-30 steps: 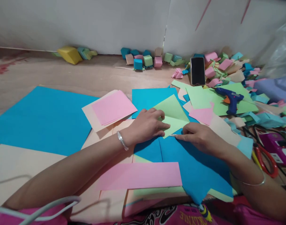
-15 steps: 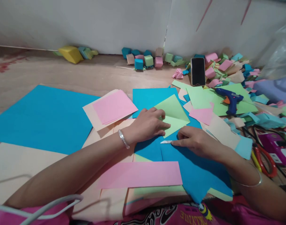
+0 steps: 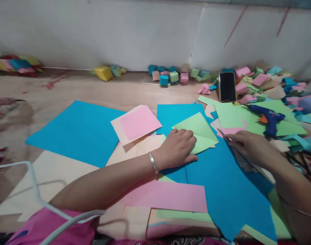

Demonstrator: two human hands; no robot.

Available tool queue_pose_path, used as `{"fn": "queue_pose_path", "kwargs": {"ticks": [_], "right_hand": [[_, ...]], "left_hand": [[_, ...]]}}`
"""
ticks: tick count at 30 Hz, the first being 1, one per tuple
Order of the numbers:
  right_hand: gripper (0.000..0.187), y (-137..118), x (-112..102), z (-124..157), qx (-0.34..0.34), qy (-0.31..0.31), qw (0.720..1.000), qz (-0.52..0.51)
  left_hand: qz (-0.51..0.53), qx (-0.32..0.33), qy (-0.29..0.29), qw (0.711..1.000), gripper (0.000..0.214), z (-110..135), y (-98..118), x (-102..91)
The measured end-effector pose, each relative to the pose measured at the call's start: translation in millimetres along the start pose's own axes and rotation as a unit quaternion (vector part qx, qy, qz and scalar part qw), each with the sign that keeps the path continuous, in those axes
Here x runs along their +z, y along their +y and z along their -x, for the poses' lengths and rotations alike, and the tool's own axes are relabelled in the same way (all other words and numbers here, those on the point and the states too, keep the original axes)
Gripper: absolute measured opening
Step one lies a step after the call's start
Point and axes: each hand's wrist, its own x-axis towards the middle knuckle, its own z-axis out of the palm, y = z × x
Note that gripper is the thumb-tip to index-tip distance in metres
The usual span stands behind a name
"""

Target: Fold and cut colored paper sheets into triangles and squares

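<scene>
My left hand [image 3: 179, 148] presses on a light green paper square [image 3: 205, 131] with a crease across it, fingers curled over its lower left part and thumb stretched out. Under them spreads a large blue sheet [image 3: 229, 190]. To the right, my right hand [image 3: 249, 146] pinches a slim, dark pointed tool [image 3: 223, 133], its tip towards the green square. The tool's kind I cannot make out, as the fingers cover part of it. A pink strip [image 3: 168, 195] lies below my left wrist, and stacked pink squares [image 3: 141, 122] sit up and left of that hand.
A blue glue gun [image 3: 269, 117] rests on green sheets at the right. Behind it are a phone [image 3: 227, 86] and a heap of folded paper pieces [image 3: 272, 86]. Small paper cubes [image 3: 168, 76] line the wall. A white cable [image 3: 38, 194] crosses the lower left.
My right hand has left the small white sliver, moved up and right, and taken hold of a slim pointed tool. My left hand stays on the green square, fingers more curled. The view has shifted left.
</scene>
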Motion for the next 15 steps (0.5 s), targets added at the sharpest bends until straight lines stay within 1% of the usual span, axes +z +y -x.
{"fn": "queue_pose_path", "kwargs": {"ticks": [3,5,8,13,15], "right_hand": [[0.036,2,7,-1,-0.003,0.001,1.0,-0.003],[0.037,4,10,-1,-0.007,0.002,1.0,-0.011],[0.037,8,12,0,-0.015,0.0,1.0,-0.017],[0.037,7,11,-1,-0.016,-0.008,1.0,-0.014],[0.037,4,9,-2,-0.016,-0.014,1.0,-0.011]], "left_hand": [[-0.027,0.006,-0.01,1.0,0.026,-2,3,1.9],[-0.046,0.019,-0.014,0.999,0.019,-3,3,0.9],[-0.066,0.034,0.005,0.997,0.024,-2,-2,-3.6],[-0.106,0.004,0.021,0.994,0.022,-1,-21,-7.5],[-0.128,0.011,0.046,0.991,0.028,-1,-30,-8.7]]}}
